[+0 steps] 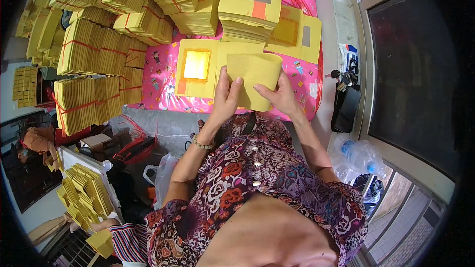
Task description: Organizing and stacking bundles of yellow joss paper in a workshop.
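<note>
Between both hands is yellow paper (252,71), bent into a curve with its upper edge folded over; whether it is one sheet or several I cannot tell. My left hand (227,93) pinches its left side, thumb on top. Gripping the right side is my right hand (283,97), its thumb pressed on the paper's face. Just left of the held paper, a yellow sheet with a shiny gold square (196,64) lies flat on the pink patterned table cover (161,81). Beyond my hands stands a tall stack of yellow paper with a silver square (250,2).
Yellow paper bundles tied with red string (91,49) are piled at the left of the table. More yellow sheets (292,32) lie back right. Clear plastic bottles (358,155) sit by the door at right. At lower left, another person's striped sleeve (128,241) is beside yellow packets (86,193).
</note>
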